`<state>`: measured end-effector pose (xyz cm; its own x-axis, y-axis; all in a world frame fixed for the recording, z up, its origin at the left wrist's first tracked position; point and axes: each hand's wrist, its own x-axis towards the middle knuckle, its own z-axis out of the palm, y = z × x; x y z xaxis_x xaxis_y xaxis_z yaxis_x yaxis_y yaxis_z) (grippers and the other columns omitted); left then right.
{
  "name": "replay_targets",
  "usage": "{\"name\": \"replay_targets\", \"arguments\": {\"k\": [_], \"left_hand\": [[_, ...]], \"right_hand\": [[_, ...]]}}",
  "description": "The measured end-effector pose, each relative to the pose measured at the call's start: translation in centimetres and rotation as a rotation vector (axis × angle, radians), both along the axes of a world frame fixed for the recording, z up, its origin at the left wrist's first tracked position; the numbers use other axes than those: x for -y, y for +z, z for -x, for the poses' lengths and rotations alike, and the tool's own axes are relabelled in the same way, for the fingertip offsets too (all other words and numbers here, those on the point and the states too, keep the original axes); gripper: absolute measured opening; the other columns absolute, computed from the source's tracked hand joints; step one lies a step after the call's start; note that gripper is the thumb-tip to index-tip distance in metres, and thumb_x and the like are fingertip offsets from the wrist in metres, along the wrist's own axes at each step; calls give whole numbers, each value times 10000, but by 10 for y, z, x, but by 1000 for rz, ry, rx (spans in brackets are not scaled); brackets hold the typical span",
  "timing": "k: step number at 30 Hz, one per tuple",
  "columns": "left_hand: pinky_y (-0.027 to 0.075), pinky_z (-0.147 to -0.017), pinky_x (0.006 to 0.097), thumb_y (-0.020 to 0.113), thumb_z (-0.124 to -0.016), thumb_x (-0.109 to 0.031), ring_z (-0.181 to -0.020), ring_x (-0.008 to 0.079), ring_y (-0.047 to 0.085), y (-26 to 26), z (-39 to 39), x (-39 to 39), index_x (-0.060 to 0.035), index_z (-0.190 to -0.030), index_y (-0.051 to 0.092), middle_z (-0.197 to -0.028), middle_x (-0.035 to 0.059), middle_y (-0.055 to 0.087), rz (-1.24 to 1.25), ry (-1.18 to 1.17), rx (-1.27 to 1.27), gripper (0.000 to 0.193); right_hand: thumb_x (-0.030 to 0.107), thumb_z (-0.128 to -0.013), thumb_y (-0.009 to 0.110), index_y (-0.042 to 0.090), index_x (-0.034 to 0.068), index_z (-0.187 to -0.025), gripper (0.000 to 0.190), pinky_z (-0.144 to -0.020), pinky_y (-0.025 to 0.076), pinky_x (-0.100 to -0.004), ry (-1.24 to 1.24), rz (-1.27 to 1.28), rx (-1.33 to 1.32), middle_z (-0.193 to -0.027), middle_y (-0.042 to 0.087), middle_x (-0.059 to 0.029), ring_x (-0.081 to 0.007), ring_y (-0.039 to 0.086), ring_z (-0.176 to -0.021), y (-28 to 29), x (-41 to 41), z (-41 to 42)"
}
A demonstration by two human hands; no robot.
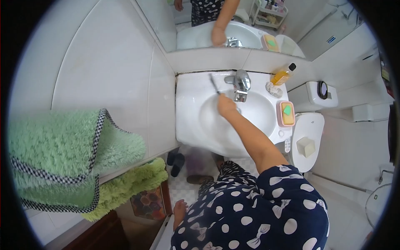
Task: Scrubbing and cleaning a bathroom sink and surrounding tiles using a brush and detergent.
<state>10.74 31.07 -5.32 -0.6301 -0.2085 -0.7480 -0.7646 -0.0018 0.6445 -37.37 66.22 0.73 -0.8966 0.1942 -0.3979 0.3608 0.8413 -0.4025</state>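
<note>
Over the left part of the white washbasin, my right hand grips a slim dark-grey tool, possibly a brush. Its far end points to the basin's back ledge and is blurred. Just right of this hand stands the chrome single-lever faucet; no water can be made out below its spout. The hand partly hides the drain. My left hand hangs low beside my body, away from the basin, with nothing visible in it and its fingers slightly apart.
A bottle of amber liquid, a crumpled white item and a pink soap dish with a sponge line the basin's right side. Beyond is a toilet. Green plush mats hang at left; a mirror is behind.
</note>
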Motion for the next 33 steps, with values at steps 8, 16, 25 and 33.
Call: {"name": "replay_targets", "arguments": {"k": [8,16,25,33], "left_hand": [[473,-608,237,575,-894,-132,-706,130,588,11,16,-8,-16,-1161,539,-905,72,616,-56,-38,10,293],[472,-676,234,588,-884,-132,-770,123,591,-3,0,3,-19,-1155,549,-879,57,630,39,-159,-61,296],[466,-670,238,567,-904,-138,-777,135,595,5,12,3,-19,-1187,526,-912,79,635,7,-142,-47,310],[463,-648,231,579,-884,-154,-746,124,575,-32,-34,10,-7,-1186,532,-920,69,619,-242,125,-92,339]], "right_hand": [[161,-923,385,470,1,-1073,235,-837,480,-509,132,56,38,-995,638,-248,-397,631,-956,-1,61,-22],[157,-920,402,510,8,-1023,210,-779,513,-471,-14,-38,-113,-905,663,-228,-372,657,-881,6,-5,-27],[169,-933,381,515,25,-1027,218,-760,514,-484,151,-36,-57,-909,663,-220,-372,655,-882,-10,24,-20],[171,-916,387,501,22,-1027,218,-798,497,-507,261,95,85,-952,652,-235,-389,647,-909,4,83,-60]]}}
